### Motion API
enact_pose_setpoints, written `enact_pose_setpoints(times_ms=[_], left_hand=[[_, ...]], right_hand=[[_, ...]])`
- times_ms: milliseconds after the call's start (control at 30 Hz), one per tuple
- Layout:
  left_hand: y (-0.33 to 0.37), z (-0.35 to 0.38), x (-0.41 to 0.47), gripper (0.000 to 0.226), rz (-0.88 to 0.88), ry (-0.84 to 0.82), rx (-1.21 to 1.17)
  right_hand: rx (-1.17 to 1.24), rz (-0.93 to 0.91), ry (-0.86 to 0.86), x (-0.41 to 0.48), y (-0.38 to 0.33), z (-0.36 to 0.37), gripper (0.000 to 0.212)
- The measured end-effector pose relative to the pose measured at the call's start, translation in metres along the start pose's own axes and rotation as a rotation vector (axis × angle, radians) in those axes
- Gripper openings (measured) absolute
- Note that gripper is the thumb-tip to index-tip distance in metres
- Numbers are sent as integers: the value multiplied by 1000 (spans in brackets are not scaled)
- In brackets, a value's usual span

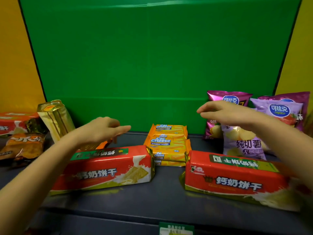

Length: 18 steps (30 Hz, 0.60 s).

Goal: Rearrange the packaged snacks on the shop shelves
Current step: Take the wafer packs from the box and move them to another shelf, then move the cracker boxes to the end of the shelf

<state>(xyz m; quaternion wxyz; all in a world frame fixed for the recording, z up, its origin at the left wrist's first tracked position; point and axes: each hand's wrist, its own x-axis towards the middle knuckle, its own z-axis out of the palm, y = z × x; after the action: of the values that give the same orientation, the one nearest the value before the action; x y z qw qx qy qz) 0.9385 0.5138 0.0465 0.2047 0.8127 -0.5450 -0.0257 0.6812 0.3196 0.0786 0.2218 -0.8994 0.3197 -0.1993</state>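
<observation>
Snacks spread on dark shelf (166, 199) w/ green back panel (152, 56). Left hand (101, 128) over shelf, fingers (124, 128) loosely curled, pointing right, holding nothing; slightly blurred. Right hand (225, 112) raised, fingers (205, 109) bent w/ thumb apart, half open, empty. Between the two sets of fingertips & lower: Cal Cheese wafer packs (166, 144), stacked flat. Just under left hand, toward viewer: red biscuit pack (108, 170) lying on its side, left forearm crossing its near end. Under right forearm: 2nd red biscuit pack (235, 178), same kind, well apart from the 1st, wafers behind the gap. Behind right hand: purple chip bags (277, 109) upright vs. back panel, one lilac bag (243, 143) in front, partly hidden by wrist. Left of left hand: gold pack (55, 119) standing tilted; beyond it orange bag (22, 146) & another red pack (15, 122). Green price tag (176, 229) on shelf front edge, text unreadable.
</observation>
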Motion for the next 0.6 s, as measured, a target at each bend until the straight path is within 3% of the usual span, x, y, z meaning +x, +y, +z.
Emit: enact_pose_setpoints(times_ms=[100, 200, 333, 433, 533, 600], left_hand=[[-20, -8, -42, 75, 20, 160, -26], [-43, -6, -76, 73, 31, 333, -8], [-82, 3, -106, 73, -1, 529, -33], [-91, 17, -117, 72, -102, 563, -287], [-86, 30, -118, 105, -174, 519, -605], [-86, 36, -117, 106, -189, 522, -762]], right_hand=[[43, -65, 15, -49, 15, -17, 22], [47, -102, 115, -91, 41, -23, 64], [118, -4, 248, -135, 79, -17, 61], [107, 117, 328, -156, 97, -7, 55], [219, 113, 410, -167, 106, 8, 62], [362, 85, 432, -169, 104, 19, 48]])
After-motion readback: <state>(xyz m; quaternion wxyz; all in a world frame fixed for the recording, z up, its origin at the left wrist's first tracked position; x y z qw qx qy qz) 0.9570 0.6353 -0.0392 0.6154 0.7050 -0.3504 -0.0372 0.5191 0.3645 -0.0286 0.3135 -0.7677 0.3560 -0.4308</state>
